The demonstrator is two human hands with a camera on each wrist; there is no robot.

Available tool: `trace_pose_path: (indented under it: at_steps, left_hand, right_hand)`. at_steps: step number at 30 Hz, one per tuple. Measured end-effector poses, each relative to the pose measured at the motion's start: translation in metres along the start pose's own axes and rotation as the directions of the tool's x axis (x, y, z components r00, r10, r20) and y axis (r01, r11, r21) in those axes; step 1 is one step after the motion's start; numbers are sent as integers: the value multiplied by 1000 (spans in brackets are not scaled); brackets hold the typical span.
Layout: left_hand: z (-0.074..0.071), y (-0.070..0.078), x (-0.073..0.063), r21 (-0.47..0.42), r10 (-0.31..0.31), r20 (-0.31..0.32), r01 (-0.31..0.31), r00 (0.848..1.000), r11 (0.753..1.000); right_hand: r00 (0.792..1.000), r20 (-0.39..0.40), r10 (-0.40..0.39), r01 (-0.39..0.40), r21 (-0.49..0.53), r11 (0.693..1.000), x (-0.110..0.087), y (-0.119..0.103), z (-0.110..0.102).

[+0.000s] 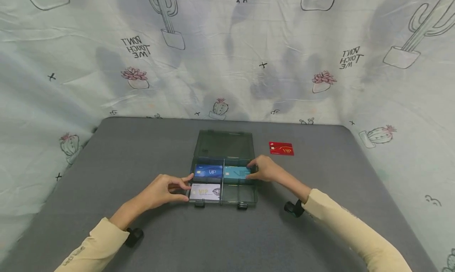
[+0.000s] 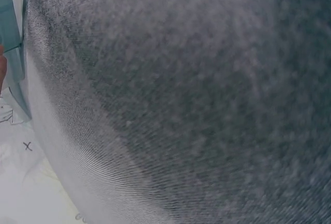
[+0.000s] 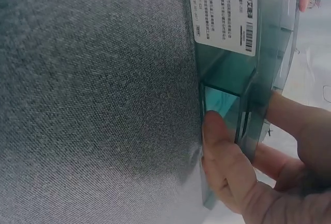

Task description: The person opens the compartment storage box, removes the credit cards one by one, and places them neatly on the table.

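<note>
A translucent dark-green plastic storage box (image 1: 239,194) lies on the table with its lid (image 1: 227,143) folded back. A blue VIP card (image 1: 206,171) sits in the back-left compartment and a white VIP card (image 1: 204,192) in the front-left one. My left hand (image 1: 164,191) holds the box's left edge, thumb near the front corner and fingertips at the rim. With thumb and fingers, my right hand (image 1: 266,169) pinches the right end of a teal VIP card (image 1: 234,172) in the back-right compartment. In the right wrist view, fingers (image 3: 222,154) partly cover the teal card.
A red VIP card (image 1: 281,148) lies on the grey table (image 1: 149,145) to the right of the lid. Two latches (image 1: 242,205) stick out at the box's front edge. A printed label (image 3: 227,12) shows on the box. Behind the table hangs a patterned cloth (image 1: 227,66).
</note>
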State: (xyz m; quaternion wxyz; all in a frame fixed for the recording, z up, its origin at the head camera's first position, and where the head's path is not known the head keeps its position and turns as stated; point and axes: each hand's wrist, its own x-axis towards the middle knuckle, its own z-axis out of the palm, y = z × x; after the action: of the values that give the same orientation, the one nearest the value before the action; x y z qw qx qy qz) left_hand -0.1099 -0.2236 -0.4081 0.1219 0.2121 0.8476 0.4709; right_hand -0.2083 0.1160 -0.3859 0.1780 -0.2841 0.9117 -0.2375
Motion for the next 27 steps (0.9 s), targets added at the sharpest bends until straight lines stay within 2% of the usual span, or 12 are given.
trace_pose_path:
  at_steps: [4, 8, 13, 18, 24, 27]
  left_hand:
    - [1, 0, 0, -6, -11, 2, 11, 1000, 1000]
    - [1, 0, 0, -7, -23, -2, 23, 1000, 1000]
    - [2, 0, -1, 3, -29, -10, 29, 1000, 1000]
    - [4, -1, -4, -3, -31, -11, 31, 999, 1000]
    - [3, 0, -4, -4, -33, -17, 32, 999, 999]
    - [3, 1, -3, 5, -29, -17, 29, 999, 1000]
  right_hand:
    - [1000, 2, -8, 8, -22, 1000, -1, -2, 0]
    - [1000, -6, -1, 0, -91, 996, -1, -6, 3]
    - [998, 9, 55, -53, -102, 993, 0, -9, 7]
    - [995, -16, 97, -98, -109, 989, -2, -14, 13]
    - [970, 16, 241, -237, -122, 964, 2, -26, 18]
    - [969, 17, 248, -244, -123, 962, 2, -28, 16]
